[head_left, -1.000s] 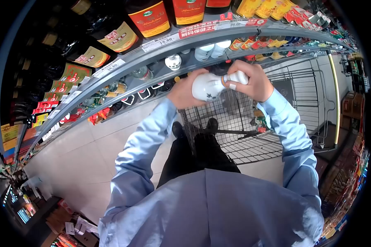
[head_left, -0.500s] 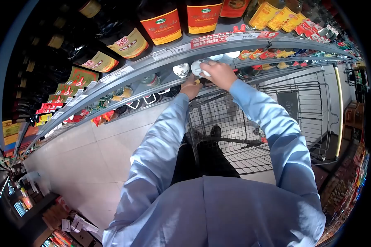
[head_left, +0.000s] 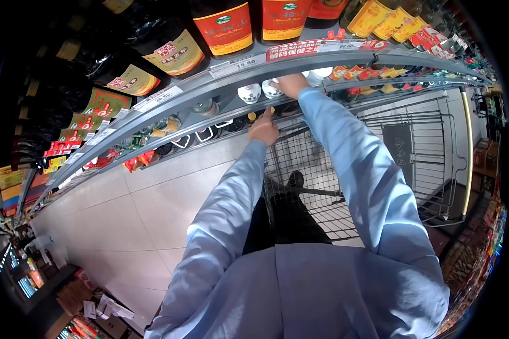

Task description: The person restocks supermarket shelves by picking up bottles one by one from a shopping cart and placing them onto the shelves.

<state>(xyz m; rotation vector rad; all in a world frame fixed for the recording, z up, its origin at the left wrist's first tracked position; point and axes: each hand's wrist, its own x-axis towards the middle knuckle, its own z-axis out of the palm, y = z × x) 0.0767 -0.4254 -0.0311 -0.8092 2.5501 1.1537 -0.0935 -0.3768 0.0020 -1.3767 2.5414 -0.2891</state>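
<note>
On the middle shelf, a white ceramic bottle (head_left: 270,89) with dark markings stands beside a similar white bottle (head_left: 249,93). My right hand (head_left: 292,86) reaches in from the right and grips the first bottle; its fingertips are partly hidden. Lower down, my left hand (head_left: 264,130) holds nothing, its index finger stretched toward the shelf edge. That finger is close to a yellow cap (head_left: 252,116) on the shelf below.
Large dark bottles with red labels (head_left: 223,29) line the upper shelf, above a price rail (head_left: 237,66). A wire shopping cart (head_left: 322,164) stands at my right, with its yellow-edged side (head_left: 466,152) farther out. Tiled floor (head_left: 152,209) lies to the left.
The white bottle in my right hand has gone from tilted to upright beside its neighbour. My left hand has dropped lower, away from the bottles, its index finger now extended.
</note>
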